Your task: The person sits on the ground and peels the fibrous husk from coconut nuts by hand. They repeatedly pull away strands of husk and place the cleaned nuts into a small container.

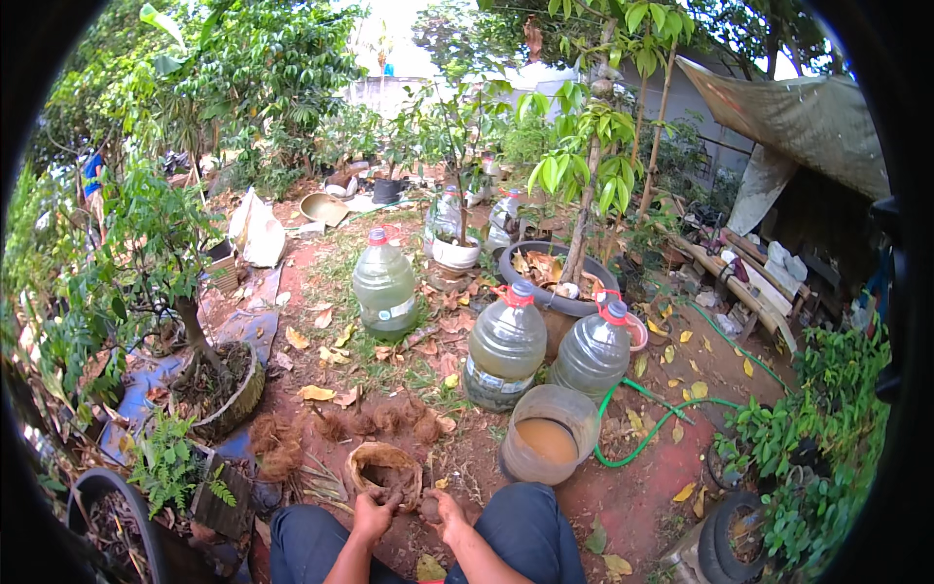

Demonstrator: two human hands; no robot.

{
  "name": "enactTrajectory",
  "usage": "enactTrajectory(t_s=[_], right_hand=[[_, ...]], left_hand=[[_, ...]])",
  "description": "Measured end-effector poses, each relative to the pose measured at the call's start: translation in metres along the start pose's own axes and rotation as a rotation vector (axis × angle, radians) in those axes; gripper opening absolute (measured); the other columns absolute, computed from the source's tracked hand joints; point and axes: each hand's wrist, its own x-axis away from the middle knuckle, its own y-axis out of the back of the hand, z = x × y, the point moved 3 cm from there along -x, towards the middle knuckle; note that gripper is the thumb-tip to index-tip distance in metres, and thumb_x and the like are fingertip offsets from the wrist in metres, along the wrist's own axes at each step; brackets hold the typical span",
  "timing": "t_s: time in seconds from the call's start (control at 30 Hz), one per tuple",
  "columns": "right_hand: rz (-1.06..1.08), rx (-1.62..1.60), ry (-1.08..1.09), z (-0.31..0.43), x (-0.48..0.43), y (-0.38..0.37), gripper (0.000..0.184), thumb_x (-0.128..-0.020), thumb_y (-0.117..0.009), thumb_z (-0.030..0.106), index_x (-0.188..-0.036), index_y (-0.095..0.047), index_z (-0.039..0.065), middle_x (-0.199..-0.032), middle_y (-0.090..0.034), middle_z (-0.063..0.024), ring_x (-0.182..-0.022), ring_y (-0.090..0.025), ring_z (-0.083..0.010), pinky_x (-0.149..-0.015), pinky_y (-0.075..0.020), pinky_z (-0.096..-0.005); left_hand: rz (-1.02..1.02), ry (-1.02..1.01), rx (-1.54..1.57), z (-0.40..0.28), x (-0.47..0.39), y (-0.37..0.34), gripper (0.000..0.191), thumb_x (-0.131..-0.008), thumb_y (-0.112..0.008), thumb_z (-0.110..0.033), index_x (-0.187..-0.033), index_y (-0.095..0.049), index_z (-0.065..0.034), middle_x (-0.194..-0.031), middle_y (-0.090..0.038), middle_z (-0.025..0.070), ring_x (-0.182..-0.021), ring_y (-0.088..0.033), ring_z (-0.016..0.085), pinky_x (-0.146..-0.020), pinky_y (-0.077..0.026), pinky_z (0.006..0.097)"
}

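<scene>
My left hand pinches a dark lump of mud at the near rim of a round tan container. Inside that container lies more brown mud. A small rounded ball of mud sits in the fingers of my right hand, just right of the rim. Both hands are between my knees, low over the soil. Beyond the container, several balls wrapped in brown fibre stand in a row, some with a short stem. A loose heap of brown fibre lies to their left.
A cut plastic tub of muddy water stands by my right knee. Large water bottles and a potted tree rise behind it. A green hose curls to the right. At left are a bonsai pot and a distant person.
</scene>
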Motion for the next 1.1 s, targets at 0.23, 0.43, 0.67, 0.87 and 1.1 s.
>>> enactTrajectory(t_s=[0.23, 0.43, 0.67, 0.87, 1.1], right_hand=[[0.007, 0.024, -0.012, 0.003, 0.009, -0.002, 0.017, -0.093, -0.065, 0.03, -0.096, -0.066, 0.014, -0.081, -0.065, -0.0041, -0.072, -0.063, -0.0192, -0.066, -0.0537, -0.0346], [-0.016, 0.073, 0.041, -0.006, -0.004, 0.006, 0.019, -0.088, -0.071, 0.027, -0.097, -0.07, 0.01, -0.081, -0.064, -0.0034, -0.071, -0.062, -0.0178, -0.067, -0.0531, -0.0373], [-0.065, 0.089, 0.054, -0.017, -0.022, 0.01, 0.019, -0.087, -0.073, 0.027, -0.095, -0.073, 0.01, -0.091, -0.064, -0.0066, -0.073, -0.063, -0.0177, -0.063, -0.0543, -0.0369], [-0.031, 0.112, 0.043, -0.003, -0.003, 0.007, 0.023, -0.088, -0.073, 0.029, -0.096, -0.075, 0.008, -0.093, -0.064, -0.0061, -0.075, -0.064, -0.0189, -0.065, -0.0559, -0.0348], [0.049, 0.089, 0.225, -0.001, -0.012, 0.008, 0.016, -0.09, -0.071, 0.019, -0.097, -0.076, 0.005, -0.067, -0.054, 0.0026, -0.059, -0.05, -0.0099, -0.052, -0.0386, -0.028]], left_hand=[[0.019, -0.139, -0.06, 0.004, -0.003, -0.001, 0.026, -0.091, -0.077, -0.019, -0.101, -0.072, 0.0044, -0.076, -0.07, 0.006, -0.063, -0.061, 0.012, -0.059, -0.049, 0.0293], [0.074, -0.1, -0.193, -0.001, 0.004, -0.005, 0.03, -0.091, -0.074, -0.022, -0.109, -0.072, 0.0007, -0.082, -0.071, 0.0103, -0.072, -0.065, 0.013, -0.069, -0.052, 0.0302], [0.079, -0.279, -0.163, 0.002, 0.002, -0.006, 0.035, -0.088, -0.07, -0.01, -0.121, -0.069, 0.0001, -0.096, -0.074, 0.0142, -0.09, -0.069, 0.021, -0.084, -0.054, 0.0348], [0.092, -0.305, -0.286, 0.008, -0.001, -0.007, 0.034, -0.088, -0.073, -0.01, -0.12, -0.069, 0.002, -0.1, -0.075, 0.0146, -0.09, -0.069, 0.02, -0.083, -0.054, 0.0349], [0.117, -0.285, -0.267, 0.002, 0.0, -0.008, 0.023, -0.091, -0.075, -0.012, -0.106, -0.069, 0.0043, -0.092, -0.074, 0.0096, -0.08, -0.067, 0.015, -0.074, -0.054, 0.0309]])
